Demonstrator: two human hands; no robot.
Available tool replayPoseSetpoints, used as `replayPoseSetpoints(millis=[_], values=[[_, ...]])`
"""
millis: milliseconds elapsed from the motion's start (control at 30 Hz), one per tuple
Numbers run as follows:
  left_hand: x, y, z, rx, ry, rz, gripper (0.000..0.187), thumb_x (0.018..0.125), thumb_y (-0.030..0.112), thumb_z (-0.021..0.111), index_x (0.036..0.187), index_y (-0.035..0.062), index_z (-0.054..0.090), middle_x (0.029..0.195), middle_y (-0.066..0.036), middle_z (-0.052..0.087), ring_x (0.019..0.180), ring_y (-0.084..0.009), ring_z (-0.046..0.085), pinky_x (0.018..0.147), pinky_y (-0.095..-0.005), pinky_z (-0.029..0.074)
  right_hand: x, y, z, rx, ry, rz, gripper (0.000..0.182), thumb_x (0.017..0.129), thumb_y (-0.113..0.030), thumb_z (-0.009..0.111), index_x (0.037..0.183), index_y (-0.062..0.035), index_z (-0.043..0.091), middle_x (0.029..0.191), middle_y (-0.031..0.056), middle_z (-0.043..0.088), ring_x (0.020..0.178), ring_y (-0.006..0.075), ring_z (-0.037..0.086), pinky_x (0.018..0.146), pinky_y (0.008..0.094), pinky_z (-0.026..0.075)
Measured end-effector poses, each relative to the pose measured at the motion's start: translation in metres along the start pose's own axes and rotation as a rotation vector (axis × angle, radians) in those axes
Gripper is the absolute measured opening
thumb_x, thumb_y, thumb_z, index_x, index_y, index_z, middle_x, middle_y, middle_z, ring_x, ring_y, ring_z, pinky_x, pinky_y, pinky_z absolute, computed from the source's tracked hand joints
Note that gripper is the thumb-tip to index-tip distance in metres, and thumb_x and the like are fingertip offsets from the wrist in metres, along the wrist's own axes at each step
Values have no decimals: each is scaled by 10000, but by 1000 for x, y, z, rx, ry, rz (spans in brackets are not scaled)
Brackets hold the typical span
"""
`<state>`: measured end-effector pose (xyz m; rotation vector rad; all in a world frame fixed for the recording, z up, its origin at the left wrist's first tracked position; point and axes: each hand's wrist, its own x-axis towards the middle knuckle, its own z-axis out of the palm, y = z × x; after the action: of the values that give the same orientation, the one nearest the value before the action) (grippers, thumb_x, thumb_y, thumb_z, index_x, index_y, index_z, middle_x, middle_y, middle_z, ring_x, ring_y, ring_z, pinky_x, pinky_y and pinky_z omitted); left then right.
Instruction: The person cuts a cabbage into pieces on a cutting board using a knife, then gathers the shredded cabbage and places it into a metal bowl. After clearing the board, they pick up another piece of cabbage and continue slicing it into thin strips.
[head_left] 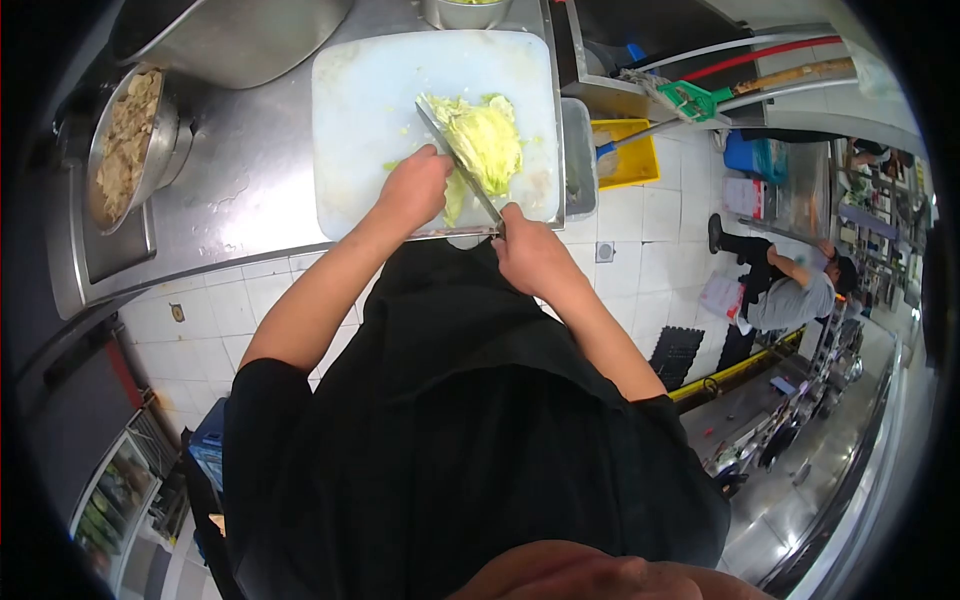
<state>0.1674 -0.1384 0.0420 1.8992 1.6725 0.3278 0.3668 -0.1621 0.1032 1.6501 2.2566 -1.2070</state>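
On a white cutting board lies a pile of cut lettuce. A long knife runs along the left side of the pile, its tip pointing away from me. My right hand is closed around the knife's handle at the board's near edge. Left of the blade, my left hand is closed, its fingers curled beside the knife; what they hold, if anything, is hidden. A few lettuce scraps lie around the pile and near my left hand.
A metal bowl of pale chopped food stands at the left, below a large metal pot. Right of the board are a clear plastic container and a yellow tub. Another person is at the far right.
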Motion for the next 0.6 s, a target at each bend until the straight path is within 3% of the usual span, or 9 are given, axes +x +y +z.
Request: replayPoseSetpoints(millis=[100, 300, 467, 600], values=[[2, 2, -1, 2, -1, -4, 205, 692, -79, 574, 857, 10, 658, 887, -188, 585, 881, -374, 611, 768, -448, 505, 31, 3, 23, -8, 46, -24, 243, 854, -102, 590, 1007, 33, 458, 846, 296, 638, 845, 472, 617, 757, 548, 471], [2, 9, -9, -4, -23, -22, 244, 697, -71, 579, 903, 22, 671, 881, -180, 603, 898, -356, 621, 770, -440, 509, 10, -23, -15, -61, -44, 40, 244, 863, -98, 580, 1014, 45, 452, 867, 306, 636, 867, 474, 619, 770, 543, 473], [1, 3, -4, -12, -9, -3, 266, 708, -63, 580, 938, 26, 678, 895, -180, 613, 891, -355, 628, 770, -439, 513, 44, 0, 29, -10, 85, -33, 224, 875, -106, 568, 1003, 46, 464, 887, 300, 639, 889, 468, 618, 786, 539, 469], [3, 3, -5, -1, -2, -30, 252, 714, -51, 591, 935, 24, 686, 897, -181, 620, 886, -357, 635, 777, -440, 518, 18, -19, -6, -32, 27, -8, 240, 866, -102, 573, 1006, 43, 444, 824, 299, 628, 823, 484, 611, 742, 558, 465]])
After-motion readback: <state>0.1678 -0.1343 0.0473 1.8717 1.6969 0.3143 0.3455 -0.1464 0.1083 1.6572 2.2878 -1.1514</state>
